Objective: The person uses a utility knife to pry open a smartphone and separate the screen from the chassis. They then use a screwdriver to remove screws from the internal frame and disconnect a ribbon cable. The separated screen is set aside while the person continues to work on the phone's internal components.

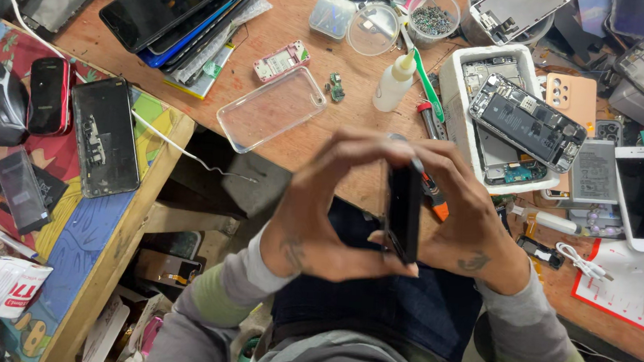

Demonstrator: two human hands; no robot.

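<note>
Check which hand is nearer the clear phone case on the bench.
Left. The left hand sits just below-right of the clear phone case; the right hand is farther right, across the dark phone both hold.

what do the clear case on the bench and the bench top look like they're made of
The clear case: glossy see-through plastic by the look, since the wood shows through it; soft or hard cannot be told. The bench top: bare, matt brown wood or board, with faint grain and scuffs.

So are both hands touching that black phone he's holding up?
Touching. The head view shows the left hand and right hand pressed against opposite sides of the black phone, held edge-on.
</note>
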